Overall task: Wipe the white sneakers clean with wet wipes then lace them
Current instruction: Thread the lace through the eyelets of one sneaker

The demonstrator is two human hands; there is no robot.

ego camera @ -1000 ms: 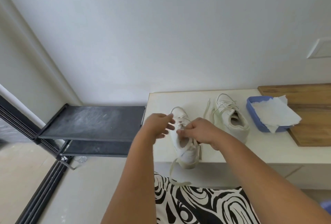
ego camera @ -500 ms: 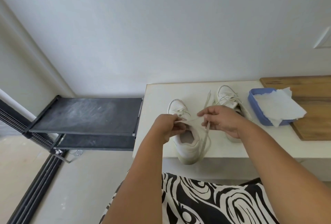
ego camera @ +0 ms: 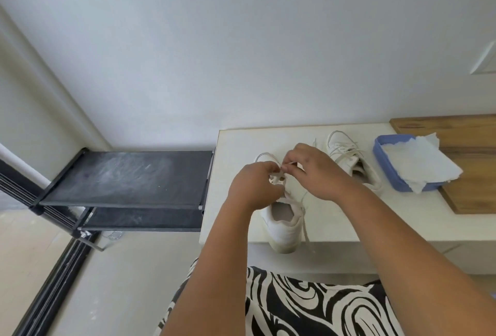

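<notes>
The right hand has moved in beside the left hand; both pinch the lace over the sneaker at the desk's front edge.

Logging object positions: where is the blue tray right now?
Head view, right side: the blue tray sits on the white table, between the far sneaker and the wooden board.

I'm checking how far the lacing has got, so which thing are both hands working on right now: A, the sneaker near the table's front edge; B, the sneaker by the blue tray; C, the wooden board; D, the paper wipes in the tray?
A: the left hand and right hand pinch the lace over the near sneaker.
</notes>
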